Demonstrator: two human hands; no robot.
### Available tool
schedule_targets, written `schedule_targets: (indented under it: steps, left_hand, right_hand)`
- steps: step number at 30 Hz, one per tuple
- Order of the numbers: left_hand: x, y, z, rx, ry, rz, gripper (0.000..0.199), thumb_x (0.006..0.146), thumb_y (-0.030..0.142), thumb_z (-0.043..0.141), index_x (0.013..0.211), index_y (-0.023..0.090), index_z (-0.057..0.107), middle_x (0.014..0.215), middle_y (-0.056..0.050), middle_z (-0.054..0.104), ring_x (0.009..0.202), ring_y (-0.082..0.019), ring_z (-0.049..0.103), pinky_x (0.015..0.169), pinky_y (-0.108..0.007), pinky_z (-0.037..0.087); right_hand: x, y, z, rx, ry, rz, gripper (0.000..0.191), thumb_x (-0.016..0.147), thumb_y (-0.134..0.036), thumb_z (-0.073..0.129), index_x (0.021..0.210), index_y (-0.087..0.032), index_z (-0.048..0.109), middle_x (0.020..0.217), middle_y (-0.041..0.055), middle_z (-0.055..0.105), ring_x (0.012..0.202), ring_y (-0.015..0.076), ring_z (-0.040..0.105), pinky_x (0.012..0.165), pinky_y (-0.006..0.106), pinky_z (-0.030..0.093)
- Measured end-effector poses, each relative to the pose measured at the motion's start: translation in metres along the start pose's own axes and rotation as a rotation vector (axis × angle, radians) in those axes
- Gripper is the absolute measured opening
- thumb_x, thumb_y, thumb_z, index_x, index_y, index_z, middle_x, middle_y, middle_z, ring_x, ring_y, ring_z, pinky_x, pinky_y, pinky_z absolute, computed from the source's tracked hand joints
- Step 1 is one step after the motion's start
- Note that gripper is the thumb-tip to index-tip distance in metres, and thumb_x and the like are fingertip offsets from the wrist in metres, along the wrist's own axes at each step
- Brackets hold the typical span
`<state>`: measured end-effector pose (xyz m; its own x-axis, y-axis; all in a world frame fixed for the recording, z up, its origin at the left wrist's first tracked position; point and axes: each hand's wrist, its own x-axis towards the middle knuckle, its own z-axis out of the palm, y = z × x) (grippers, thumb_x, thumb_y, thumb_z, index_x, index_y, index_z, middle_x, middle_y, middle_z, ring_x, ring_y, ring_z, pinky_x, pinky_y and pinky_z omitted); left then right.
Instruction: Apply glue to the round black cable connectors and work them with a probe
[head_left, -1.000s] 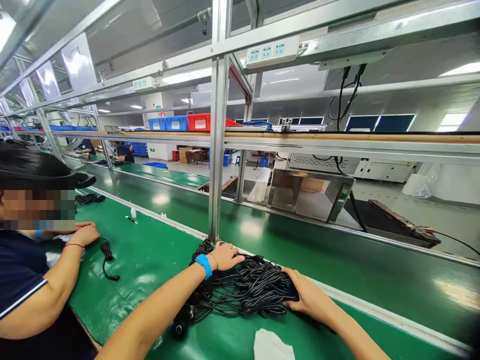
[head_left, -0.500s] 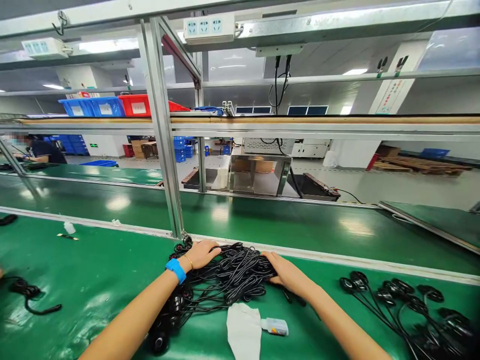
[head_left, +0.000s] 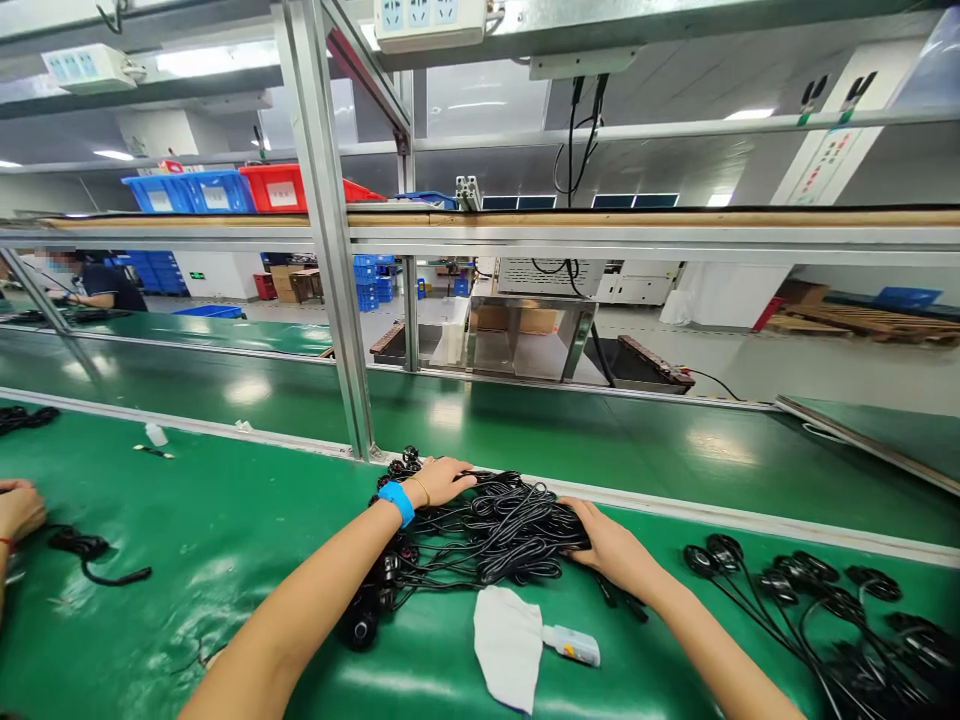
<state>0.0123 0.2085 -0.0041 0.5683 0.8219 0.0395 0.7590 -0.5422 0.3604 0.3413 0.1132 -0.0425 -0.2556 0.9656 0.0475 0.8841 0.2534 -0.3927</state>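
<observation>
A tangled bundle of black cables (head_left: 499,530) lies on the green workbench mat (head_left: 195,620), with round black connectors at its near left end. My left hand (head_left: 442,482), wearing a blue wristband, grips the bundle's far side. My right hand (head_left: 611,545) holds its right end. A white cloth (head_left: 508,645) and a small plastic bottle (head_left: 570,646) lie just below the bundle. Further right is a spread of black cables with round flat ends (head_left: 810,610). A co-worker's hand (head_left: 19,510) rests at the left edge, near a short coil of black cable (head_left: 82,548).
A metal upright (head_left: 330,230) rises just beyond the bundle, from the mat's far rail. A second green conveyor belt (head_left: 525,430) runs behind it. Blue and red crates (head_left: 247,190) sit on a shelf above, under a power strip (head_left: 430,15).
My view has swung right, away from the co-worker, bringing the cloth, bottle and right-hand cables into view. Both my hands stay on the bundle, now slightly further apart.
</observation>
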Motion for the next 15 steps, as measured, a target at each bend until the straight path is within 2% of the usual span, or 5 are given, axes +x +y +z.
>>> schedule_targets:
  steps: [4,7,10,12,15]
  left_hand:
    - [-0.016,-0.007,-0.010,0.014,0.077,-0.053,0.042,0.095,0.038,0.058,0.133,0.020,0.054,0.141,-0.011,0.053,0.127,-0.030,0.052,0.107,-0.057,0.041]
    - [-0.033,-0.027,-0.022,0.027,0.160,-0.131,0.043,0.095,0.037,0.058,0.135,0.021,0.052,0.144,-0.011,0.050,0.128,-0.031,0.051,0.107,-0.058,0.040]
    - [-0.044,-0.051,-0.034,0.036,0.195,-0.210,0.041,0.095,0.035,0.059,0.133,0.020,0.054,0.141,-0.011,0.053,0.124,-0.030,0.054,0.103,-0.055,0.045]
    - [-0.044,-0.062,-0.039,0.038,0.173,-0.220,0.040,0.095,0.034,0.059,0.132,0.020,0.054,0.139,-0.011,0.054,0.122,-0.029,0.056,0.101,-0.054,0.047]
    - [-0.030,-0.063,-0.041,0.039,0.096,-0.184,0.039,0.095,0.034,0.059,0.131,0.020,0.055,0.139,-0.011,0.054,0.121,-0.028,0.057,0.101,-0.053,0.048]
  right_hand:
    - [-0.005,0.005,-0.003,-0.051,0.022,0.015,0.078,0.073,-0.036,0.065,0.144,-0.023,0.036,0.137,0.0110,0.054,0.123,0.0295,0.054,0.100,0.039,0.045]
    - [-0.015,0.010,-0.006,-0.107,0.077,0.032,0.085,0.068,-0.037,0.068,0.146,-0.021,0.037,0.137,0.0143,0.053,0.122,0.0348,0.054,0.099,0.046,0.044]
    - [-0.029,0.009,-0.007,-0.148,0.170,0.031,0.075,0.075,-0.041,0.061,0.144,-0.020,0.040,0.137,0.0166,0.052,0.123,0.0381,0.052,0.099,0.052,0.044]
    - [-0.040,0.003,-0.007,-0.163,0.225,0.025,0.066,0.082,-0.044,0.053,0.143,-0.019,0.042,0.136,0.0173,0.052,0.123,0.0382,0.052,0.098,0.053,0.044]
    - [-0.058,-0.011,-0.006,-0.145,0.305,-0.030,0.051,0.089,-0.046,0.047,0.136,-0.025,0.050,0.135,0.0135,0.053,0.119,0.0345,0.054,0.099,0.052,0.045]
